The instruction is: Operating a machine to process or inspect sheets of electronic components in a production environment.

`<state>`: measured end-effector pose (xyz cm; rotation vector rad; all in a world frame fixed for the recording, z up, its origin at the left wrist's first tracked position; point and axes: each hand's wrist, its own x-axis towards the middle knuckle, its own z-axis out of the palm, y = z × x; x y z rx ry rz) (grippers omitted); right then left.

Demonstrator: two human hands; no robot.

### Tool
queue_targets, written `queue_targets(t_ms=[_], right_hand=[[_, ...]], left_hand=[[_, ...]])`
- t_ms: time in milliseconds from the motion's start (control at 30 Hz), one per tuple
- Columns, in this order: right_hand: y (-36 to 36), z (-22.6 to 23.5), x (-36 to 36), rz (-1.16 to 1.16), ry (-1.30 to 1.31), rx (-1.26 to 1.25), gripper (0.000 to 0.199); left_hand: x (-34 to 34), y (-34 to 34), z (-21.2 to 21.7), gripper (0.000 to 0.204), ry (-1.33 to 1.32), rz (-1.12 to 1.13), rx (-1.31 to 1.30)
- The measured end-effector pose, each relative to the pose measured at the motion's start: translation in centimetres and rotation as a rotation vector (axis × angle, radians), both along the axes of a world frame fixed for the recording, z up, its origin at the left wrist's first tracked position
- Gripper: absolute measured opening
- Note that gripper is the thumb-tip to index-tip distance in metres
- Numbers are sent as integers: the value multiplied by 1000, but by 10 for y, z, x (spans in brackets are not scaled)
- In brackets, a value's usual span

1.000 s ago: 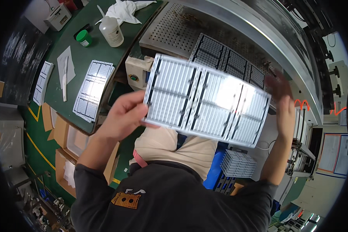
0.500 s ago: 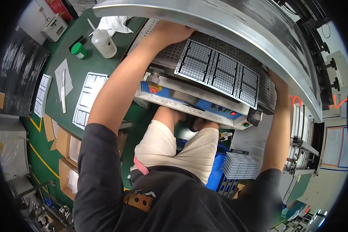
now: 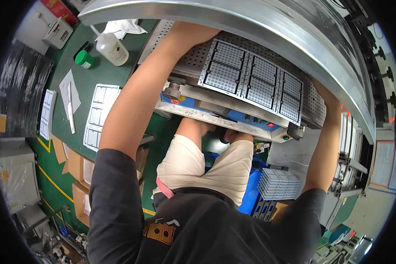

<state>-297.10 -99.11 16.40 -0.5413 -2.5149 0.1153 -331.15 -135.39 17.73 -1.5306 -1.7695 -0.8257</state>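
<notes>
– Looking for the white gridded sheet? A second ago both hands held it up in front of the chest. Now it is nowhere to be seen.

– So where is it?

– I cannot say. The metal hood (image 3: 233, 20) curves across the top of the view. Both arms have gone up beneath it, and whatever lies past its rim is hidden.

– And the grip?

– I cannot tell that either. The left arm (image 3: 149, 88) stretches up past the perforated bed (image 3: 185, 57) and the left hand is lost behind the hood. The right arm (image 3: 325, 136) rises at the machine's right end, and the right hand is covered the same way. Neither hand shows, so whether they are open or closed on something is unknown.

– What is visible on the machine?

– A dark grid plate (image 3: 251, 81) lies flat on the bed, with nothing on top of it.

– What does that mean for the work?

– My judgement is that it has moved from holding the sheet in the air to working at the machine itself.

– And around it?

– On the green table (image 3: 70, 66) to the left lies a second white sheet (image 3: 99, 116). A plastic bottle (image 3: 112, 48) stands well apart from it. A stack of grey trays (image 3: 277, 182) sits low on the right.
</notes>
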Motion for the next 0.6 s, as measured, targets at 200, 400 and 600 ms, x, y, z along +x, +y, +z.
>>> queue_targets(t_ms=[200,400,600], right_hand=[[-31,29,-24,-108,-112,-208,20],[-17,18,-45,-59,-114,-79,20],[7,10,-12,111,38,497,26]], left_hand=[[-18,2,-11,26,67,-4,-1],[-28,6,-10,30,-48,19,-103],[33,-17,28,25,-319,34,-70]])
